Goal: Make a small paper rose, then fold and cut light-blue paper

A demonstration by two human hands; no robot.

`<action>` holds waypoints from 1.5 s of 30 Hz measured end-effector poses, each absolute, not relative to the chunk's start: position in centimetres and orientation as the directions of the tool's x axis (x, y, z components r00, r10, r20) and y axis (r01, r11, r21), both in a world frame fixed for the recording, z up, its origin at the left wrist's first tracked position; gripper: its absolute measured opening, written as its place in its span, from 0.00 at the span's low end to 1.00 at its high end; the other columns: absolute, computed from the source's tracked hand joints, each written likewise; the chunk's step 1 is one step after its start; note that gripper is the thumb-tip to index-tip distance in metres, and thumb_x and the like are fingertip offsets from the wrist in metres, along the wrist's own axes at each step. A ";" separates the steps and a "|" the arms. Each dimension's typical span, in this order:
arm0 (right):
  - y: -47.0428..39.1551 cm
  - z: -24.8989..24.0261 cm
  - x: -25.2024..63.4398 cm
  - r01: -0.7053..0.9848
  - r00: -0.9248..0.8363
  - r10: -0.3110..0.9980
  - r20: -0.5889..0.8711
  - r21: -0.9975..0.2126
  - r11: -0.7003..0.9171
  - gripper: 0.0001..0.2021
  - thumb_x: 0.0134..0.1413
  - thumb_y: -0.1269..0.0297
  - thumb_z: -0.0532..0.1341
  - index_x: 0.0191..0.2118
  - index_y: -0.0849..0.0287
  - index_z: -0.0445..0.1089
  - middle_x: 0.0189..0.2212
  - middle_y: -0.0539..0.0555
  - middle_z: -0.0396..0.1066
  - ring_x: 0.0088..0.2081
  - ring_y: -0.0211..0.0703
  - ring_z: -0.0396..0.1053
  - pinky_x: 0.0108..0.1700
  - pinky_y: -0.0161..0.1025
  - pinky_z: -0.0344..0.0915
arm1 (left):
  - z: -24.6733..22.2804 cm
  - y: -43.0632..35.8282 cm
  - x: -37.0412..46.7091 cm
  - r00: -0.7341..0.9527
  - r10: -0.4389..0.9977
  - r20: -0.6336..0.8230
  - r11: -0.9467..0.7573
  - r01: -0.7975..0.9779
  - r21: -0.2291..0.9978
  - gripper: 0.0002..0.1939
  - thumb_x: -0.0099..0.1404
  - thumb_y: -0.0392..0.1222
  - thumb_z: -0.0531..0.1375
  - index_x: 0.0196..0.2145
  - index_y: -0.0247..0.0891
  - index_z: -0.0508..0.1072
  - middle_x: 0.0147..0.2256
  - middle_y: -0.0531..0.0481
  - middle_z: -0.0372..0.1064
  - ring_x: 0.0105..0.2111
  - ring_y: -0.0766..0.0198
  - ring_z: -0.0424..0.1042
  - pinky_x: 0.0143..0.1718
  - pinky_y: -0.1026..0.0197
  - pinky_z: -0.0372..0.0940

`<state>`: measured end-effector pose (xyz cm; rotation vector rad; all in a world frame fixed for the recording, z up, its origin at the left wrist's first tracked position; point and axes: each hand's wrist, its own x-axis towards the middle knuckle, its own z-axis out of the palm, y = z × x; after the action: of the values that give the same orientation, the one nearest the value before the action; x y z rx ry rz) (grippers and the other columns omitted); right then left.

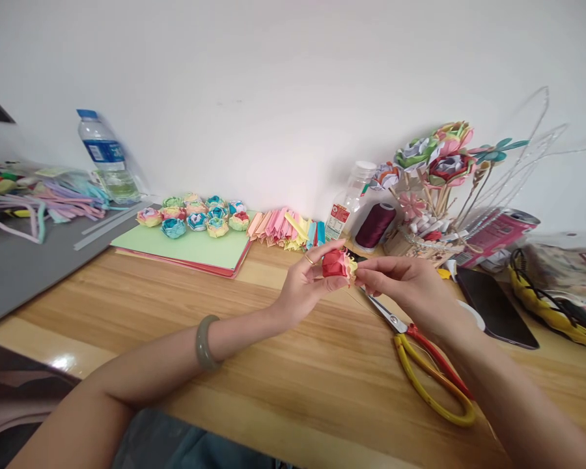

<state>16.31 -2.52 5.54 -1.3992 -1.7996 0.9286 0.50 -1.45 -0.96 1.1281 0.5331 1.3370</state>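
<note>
A small paper flower (336, 266), red at one end and pale yellow at the other, is held above the table between both hands. My left hand (306, 277), with a ring and a bracelet on that arm, grips its red side between thumb and fingers. At the yellow rim, the fingertips of my right hand (395, 277) pinch a petal edge. Scissors (410, 339) with red and yellow handles lie beneath my right hand and wrist. Several finished paper flowers (196, 221) sit on a stack of coloured paper (185, 251) to the left.
Behind the hands are folded paper strips (283, 228), a clear bottle (349, 198) and a purple thread spool (375, 225). A flower arrangement (439, 169), a phone (497, 306) and a pink can (502, 231) stand or lie right. Far left are a water bottle (105, 156) and pipe cleaners (53, 198).
</note>
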 end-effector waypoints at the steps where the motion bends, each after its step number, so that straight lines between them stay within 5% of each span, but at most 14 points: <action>1: -2.7 5.4 16.1 0.550 -0.197 0.974 0.114 -0.809 0.206 0.12 0.46 0.57 0.60 0.28 0.60 0.75 0.22 0.52 0.72 0.23 0.37 0.64 0.26 0.36 0.60 | -0.9 -1.5 0.5 0.223 0.934 0.280 -0.144 -0.484 0.863 0.27 0.48 0.42 0.68 0.48 0.45 0.71 0.40 0.51 0.68 0.37 0.65 0.68 0.42 0.61 0.64; 7: -3.8 4.6 14.9 0.763 -0.172 0.871 0.460 -0.497 0.413 0.09 0.50 0.64 0.56 0.28 0.59 0.73 0.21 0.51 0.70 0.23 0.38 0.64 0.27 0.36 0.59 | -0.8 -1.6 0.6 0.219 0.936 0.274 -0.137 -0.490 0.861 0.25 0.49 0.40 0.68 0.46 0.46 0.72 0.41 0.52 0.67 0.37 0.67 0.67 0.44 0.61 0.63; 15: -2.9 4.7 15.6 0.399 -0.164 0.968 0.189 -0.885 0.240 0.12 0.49 0.56 0.59 0.27 0.58 0.75 0.22 0.51 0.71 0.25 0.38 0.65 0.27 0.34 0.61 | -0.8 -1.5 0.5 0.206 0.945 0.255 -0.123 -0.497 0.859 0.27 0.48 0.41 0.68 0.48 0.44 0.70 0.38 0.52 0.69 0.37 0.65 0.68 0.41 0.60 0.65; 26: -2.7 5.0 15.8 0.400 -0.183 0.976 0.119 -0.898 0.185 0.12 0.45 0.55 0.63 0.30 0.57 0.78 0.22 0.51 0.72 0.23 0.34 0.59 0.25 0.34 0.57 | -1.0 -1.5 0.4 0.217 0.939 0.267 -0.136 -0.478 0.868 0.27 0.49 0.42 0.68 0.48 0.45 0.70 0.40 0.52 0.68 0.38 0.65 0.67 0.41 0.61 0.64; 32: -2.2 5.1 16.4 0.293 -0.212 0.977 0.016 -0.953 0.079 0.14 0.33 0.54 0.69 0.25 0.59 0.77 0.20 0.53 0.72 0.21 0.34 0.59 0.24 0.34 0.57 | -1.0 -1.6 0.5 0.248 0.928 0.279 -0.126 -0.496 0.859 0.27 0.48 0.41 0.68 0.48 0.46 0.71 0.41 0.52 0.66 0.37 0.66 0.67 0.42 0.61 0.65; 38: -1.8 5.2 16.5 0.334 -0.244 0.970 -0.025 -0.941 0.060 0.16 0.31 0.53 0.70 0.24 0.61 0.76 0.15 0.49 0.65 0.16 0.29 0.53 0.18 0.32 0.47 | -1.0 -1.6 0.6 0.291 0.917 0.274 -0.091 -0.516 0.852 0.27 0.47 0.39 0.69 0.47 0.49 0.72 0.40 0.53 0.64 0.33 0.70 0.67 0.38 0.63 0.67; 45: -1.5 5.0 17.4 0.337 -0.361 0.931 -0.045 -0.938 0.086 0.18 0.44 0.49 0.64 0.33 0.61 0.77 0.11 0.46 0.56 0.17 0.29 0.48 0.18 0.33 0.43 | -0.9 -1.3 0.5 0.323 0.916 0.236 -0.008 -0.575 0.818 0.28 0.47 0.40 0.69 0.48 0.46 0.71 0.34 0.54 0.68 0.30 0.70 0.68 0.34 0.64 0.66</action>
<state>17.40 -1.54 5.00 -1.2524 -1.7696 1.2752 0.53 -1.33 -0.94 1.0087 0.4263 1.2353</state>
